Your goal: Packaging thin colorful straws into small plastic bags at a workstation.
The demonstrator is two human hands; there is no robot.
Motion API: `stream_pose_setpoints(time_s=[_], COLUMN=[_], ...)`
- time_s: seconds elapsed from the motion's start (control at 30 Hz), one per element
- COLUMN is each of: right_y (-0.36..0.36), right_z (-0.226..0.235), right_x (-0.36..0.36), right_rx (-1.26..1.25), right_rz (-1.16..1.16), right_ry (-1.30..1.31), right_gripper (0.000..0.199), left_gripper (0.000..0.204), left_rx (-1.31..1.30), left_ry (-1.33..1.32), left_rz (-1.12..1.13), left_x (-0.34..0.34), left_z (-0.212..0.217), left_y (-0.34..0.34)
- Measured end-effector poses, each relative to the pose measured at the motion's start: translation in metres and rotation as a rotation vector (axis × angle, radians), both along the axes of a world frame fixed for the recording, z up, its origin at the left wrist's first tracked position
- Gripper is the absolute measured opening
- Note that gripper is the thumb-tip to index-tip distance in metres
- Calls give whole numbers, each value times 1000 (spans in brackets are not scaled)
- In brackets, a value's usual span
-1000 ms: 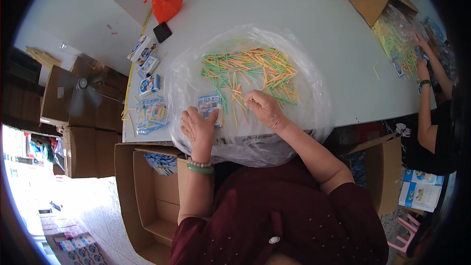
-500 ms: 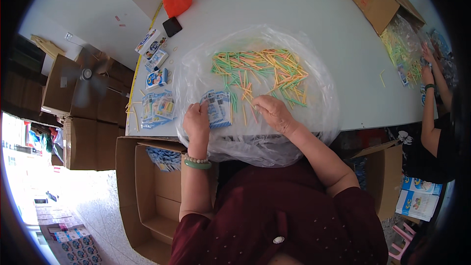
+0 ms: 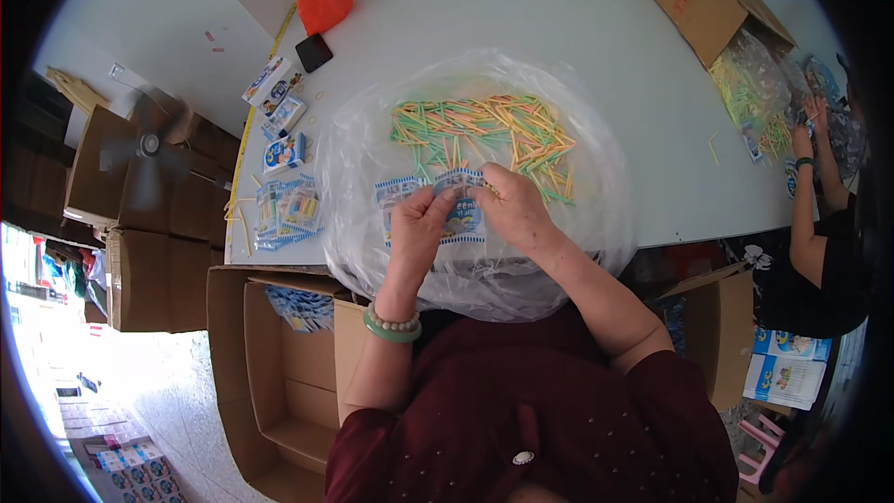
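Note:
Both my hands grip a small blue-and-white printed packet (image 3: 468,221) in front of me. The fingers of my left hand (image 3: 414,228) are pinched at its left side near the top. My right hand (image 3: 518,211) is closed on its upper right edge, fingers curled; whether a stick is also in them cannot be seen. Another similar packet (image 3: 395,188) lies beside it, partly behind my left hand. Just beyond is a loose pile of thin pastel sticks (image 3: 484,119), yellow, green and pink, on a spread clear plastic bag (image 3: 358,130).
Left on the table (image 3: 447,9) are filled packets (image 3: 287,210), small boxes (image 3: 283,154), a black phone (image 3: 314,53) and a red bag (image 3: 326,2). A cardboard box (image 3: 291,382) stands below. At right, a co-worker's hands (image 3: 810,130) are near more sticks and a tipped carton (image 3: 703,0).
My right hand has moved from the sticks to the packet. My left hand has shifted right, and a packet is now raised between both hands. The whole view has shifted slightly.

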State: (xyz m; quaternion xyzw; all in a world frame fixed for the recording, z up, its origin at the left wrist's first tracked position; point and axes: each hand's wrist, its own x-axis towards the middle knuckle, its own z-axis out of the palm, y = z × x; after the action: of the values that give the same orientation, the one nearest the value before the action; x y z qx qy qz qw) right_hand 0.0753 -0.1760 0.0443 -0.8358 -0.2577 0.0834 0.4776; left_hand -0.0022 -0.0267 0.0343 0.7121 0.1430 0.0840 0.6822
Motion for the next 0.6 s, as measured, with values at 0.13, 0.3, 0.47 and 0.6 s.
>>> stream_pose_setpoints(time_s=[0.13, 0.3, 0.47, 0.6], right_y=[-16, -18, -21, -20], right_z=[-6, 10, -1, 0], right_x=[0, 5, 4, 1], right_rx=[-58, 255, 221, 148], right_rz=[52, 273, 234, 204], right_ry=[38, 256, 238, 210], right_gripper=[20, 13, 7, 7], left_gripper=[8, 4, 3, 11], left_rx=[-69, -284, -348, -86], left_ry=[-10, -106, 29, 16], left_rz=[-67, -104, -80, -19], left_x=[3, 1, -1, -6], left_z=[-5, -11, 7, -1], left_y=[-2, -1, -10, -7])
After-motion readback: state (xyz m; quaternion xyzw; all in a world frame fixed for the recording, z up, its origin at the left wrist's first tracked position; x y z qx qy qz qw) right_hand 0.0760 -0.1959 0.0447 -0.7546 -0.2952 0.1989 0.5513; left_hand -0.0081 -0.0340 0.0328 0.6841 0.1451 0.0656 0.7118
